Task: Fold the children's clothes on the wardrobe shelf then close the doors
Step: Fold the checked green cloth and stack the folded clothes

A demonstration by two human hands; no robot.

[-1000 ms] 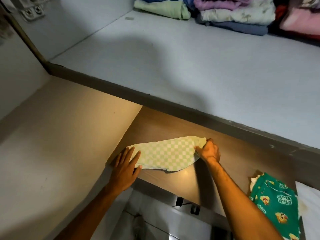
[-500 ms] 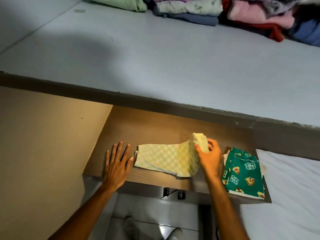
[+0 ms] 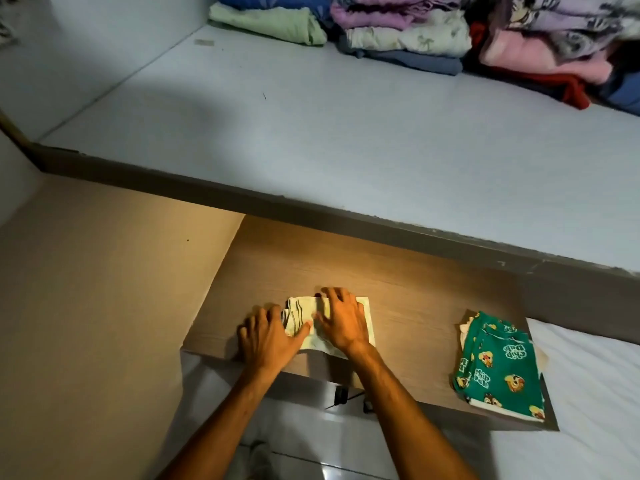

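Observation:
A small pale green checked garment (image 3: 367, 315) lies folded over on the wooden shelf (image 3: 408, 292), near its front edge. My right hand (image 3: 341, 320) rests flat on top of it, fingers spread, pressing it down. My left hand (image 3: 265, 336) lies at the garment's left end, fingers curled over the folded edge. Most of the cloth is hidden under both hands. A folded green garment with cartoon prints (image 3: 498, 365) sits at the shelf's right end.
Above, a white upper shelf (image 3: 311, 126) holds stacks of folded clothes (image 3: 408, 36) along its back. A beige panel (image 3: 97, 289) stands on the left and a white one (image 3: 595, 393) on the right. Floor tiles show below the shelf.
My right hand has carried the garment's right end over to the left, folding it in half, and now presses it flat. My left hand has moved onto the left edge.

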